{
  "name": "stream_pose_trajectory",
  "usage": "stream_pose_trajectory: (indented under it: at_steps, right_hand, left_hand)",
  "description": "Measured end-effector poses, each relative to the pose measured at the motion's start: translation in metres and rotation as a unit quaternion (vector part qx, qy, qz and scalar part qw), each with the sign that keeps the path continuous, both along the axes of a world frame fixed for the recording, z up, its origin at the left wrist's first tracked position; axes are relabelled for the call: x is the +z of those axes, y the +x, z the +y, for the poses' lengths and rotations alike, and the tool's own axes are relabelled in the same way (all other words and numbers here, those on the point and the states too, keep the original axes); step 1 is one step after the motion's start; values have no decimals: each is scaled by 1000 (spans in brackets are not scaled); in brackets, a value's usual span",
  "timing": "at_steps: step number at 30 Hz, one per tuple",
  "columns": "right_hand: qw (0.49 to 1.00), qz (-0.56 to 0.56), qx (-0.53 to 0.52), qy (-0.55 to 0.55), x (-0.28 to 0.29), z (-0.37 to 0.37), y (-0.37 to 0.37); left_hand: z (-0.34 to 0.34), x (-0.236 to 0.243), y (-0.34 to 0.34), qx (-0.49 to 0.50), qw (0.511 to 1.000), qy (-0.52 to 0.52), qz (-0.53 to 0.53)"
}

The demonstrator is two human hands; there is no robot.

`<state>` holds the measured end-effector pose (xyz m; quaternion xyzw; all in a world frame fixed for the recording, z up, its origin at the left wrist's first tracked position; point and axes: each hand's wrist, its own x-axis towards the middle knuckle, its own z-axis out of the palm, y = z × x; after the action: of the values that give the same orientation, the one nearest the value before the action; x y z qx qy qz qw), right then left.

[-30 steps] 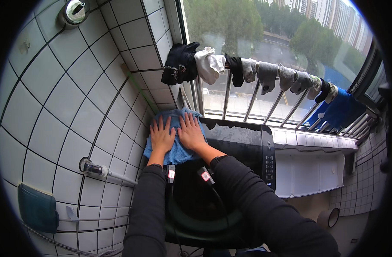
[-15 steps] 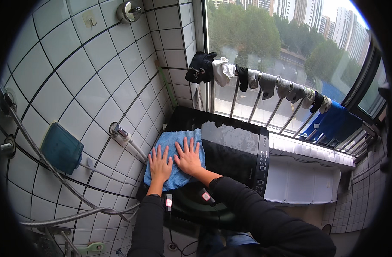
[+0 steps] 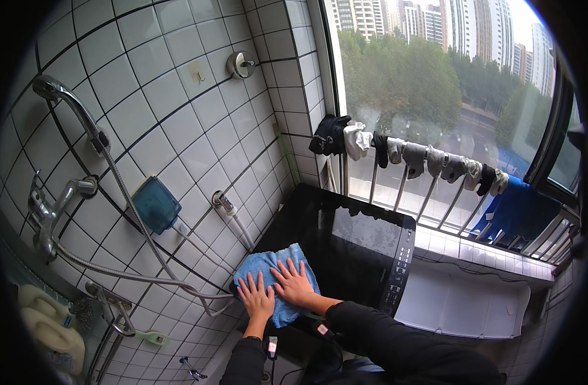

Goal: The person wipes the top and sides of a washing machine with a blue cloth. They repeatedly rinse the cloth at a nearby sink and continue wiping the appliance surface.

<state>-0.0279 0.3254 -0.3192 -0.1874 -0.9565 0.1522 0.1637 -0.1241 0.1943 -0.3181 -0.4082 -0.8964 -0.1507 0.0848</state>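
A blue towel (image 3: pixel 268 259) lies spread over the near left part of a black top-loading washing machine (image 3: pixel 348 273). My left hand (image 3: pixel 258 303) rests flat on the towel's left part with its fingers apart. Just to its right, my right hand (image 3: pixel 296 288) also presses flat on the cloth, fingers spread. Neither hand grips the fabric. A greyish, wet-looking patch (image 3: pixel 364 232) shows on the far right of the machine's top, beside the control panel (image 3: pixel 398 273).
Left, on the tiled wall, are a shower head (image 3: pixel 66 93), a faucet (image 3: pixel 50 215) with hoses, and a teal box (image 3: pixel 156 205). Socks (image 3: pixel 415 159) hang along the window railing. A white panel (image 3: pixel 461 298) lies right of the machine. Jugs (image 3: pixel 53 337) stand lower left.
Both hands have drawn the towel nearer to me across the machine's top, uncovering the dark surface behind it. The view has shifted left, bringing the shower head and jugs into sight.
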Motion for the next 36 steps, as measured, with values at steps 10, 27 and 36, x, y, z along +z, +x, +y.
stream_pose_trajectory:
  at_steps: [10,27,36]
  right_hand:
    - [996,31,80,7,-20,3,70]
    - [982,129,33,-137,32,12,243]
    - [986,119,-115,8,-40,47,182]
  left_hand:
    - [-4,-30,61,-31,999,24,27]
    - [46,-43,175,-127,992,-14,-6]
    - [96,-15,155,-197,974,-109,14]
